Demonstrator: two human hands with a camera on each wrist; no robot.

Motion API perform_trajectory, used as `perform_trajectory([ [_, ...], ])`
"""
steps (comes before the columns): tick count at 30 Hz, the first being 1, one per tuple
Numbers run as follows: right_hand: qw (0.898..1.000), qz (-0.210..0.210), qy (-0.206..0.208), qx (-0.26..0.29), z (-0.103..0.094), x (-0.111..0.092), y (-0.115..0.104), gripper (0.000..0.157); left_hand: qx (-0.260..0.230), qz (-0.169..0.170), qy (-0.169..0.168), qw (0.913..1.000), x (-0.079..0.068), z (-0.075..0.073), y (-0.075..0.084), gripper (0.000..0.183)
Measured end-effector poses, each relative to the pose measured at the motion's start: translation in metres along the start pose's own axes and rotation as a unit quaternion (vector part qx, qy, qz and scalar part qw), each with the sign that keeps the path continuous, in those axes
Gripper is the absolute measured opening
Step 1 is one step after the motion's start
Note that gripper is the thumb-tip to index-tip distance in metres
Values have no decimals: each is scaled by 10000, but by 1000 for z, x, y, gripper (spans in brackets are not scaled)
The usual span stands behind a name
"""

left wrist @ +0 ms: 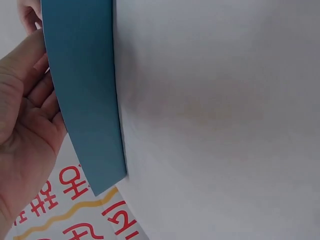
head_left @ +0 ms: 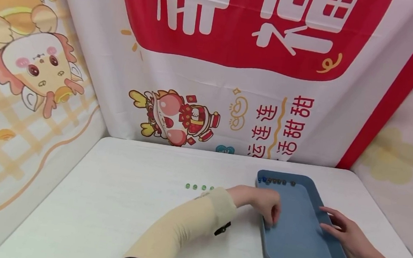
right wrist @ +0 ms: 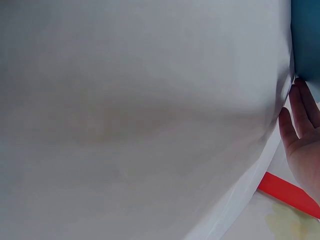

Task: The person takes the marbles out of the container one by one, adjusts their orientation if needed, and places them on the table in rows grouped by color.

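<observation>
A blue-grey rectangular tray (head_left: 301, 246) lies on the white table. My left hand (head_left: 268, 203) reaches over its left wall with fingers bent down inside; whether they pinch anything is hidden. In the left wrist view, the left hand (left wrist: 30, 115) shows behind the tray wall (left wrist: 87, 90). My right hand (head_left: 346, 231) is at the right wall, its fingers spread along the rim. The right wrist view shows the right hand (right wrist: 305, 135) with fairly straight fingers against the tray's side. Along the tray's far end sit several dark marbles (head_left: 279, 181) and a blue marble (head_left: 264, 179).
Several green glass marbles (head_left: 203, 187) stand in a row on the table (head_left: 109, 202), left of the tray, partly behind my left sleeve. A small black object (head_left: 222, 229) shows below that sleeve. A printed curtain (head_left: 197, 74) hangs behind the table's far edge.
</observation>
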State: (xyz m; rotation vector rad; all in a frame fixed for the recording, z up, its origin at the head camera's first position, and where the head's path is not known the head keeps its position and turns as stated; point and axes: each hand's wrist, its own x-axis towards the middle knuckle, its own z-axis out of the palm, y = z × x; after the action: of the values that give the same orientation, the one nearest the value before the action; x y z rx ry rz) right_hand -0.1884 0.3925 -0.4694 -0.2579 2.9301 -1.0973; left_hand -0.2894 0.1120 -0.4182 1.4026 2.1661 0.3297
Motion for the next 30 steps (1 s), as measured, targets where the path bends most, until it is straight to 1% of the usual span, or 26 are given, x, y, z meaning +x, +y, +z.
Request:
perform_trajectory([
  [4,10000,63,-52,-11,0,-1,-1,58,-295,215,261,9990,-6,-2,-3,7],
  [8,9999,84,-36,-52,0,-2,-1,58,-597,457,542,9957,-14,-6,-5,6],
  [10,9999,79,-24,-77,-1,-2,-1,58,-807,571,656,9929,-20,-8,-6,6],
  [15,9999,99,-51,-94,0,-1,0,58,-1381,648,827,9848,-36,-15,-10,8],
  [17,9999,126,-66,-93,0,-1,1,58,-1466,618,940,9828,-43,-16,-13,7],
  [19,9998,147,-81,-87,0,-1,1,59,-1644,616,1051,9788,-51,-17,-17,9],
  [25,9999,102,-45,-88,1,-1,1,58,-2387,386,1302,9616,-81,-17,-32,12],
  [30,9998,147,-97,-99,-1,0,3,59,-2567,228,1550,9537,-110,-14,-44,15],
])
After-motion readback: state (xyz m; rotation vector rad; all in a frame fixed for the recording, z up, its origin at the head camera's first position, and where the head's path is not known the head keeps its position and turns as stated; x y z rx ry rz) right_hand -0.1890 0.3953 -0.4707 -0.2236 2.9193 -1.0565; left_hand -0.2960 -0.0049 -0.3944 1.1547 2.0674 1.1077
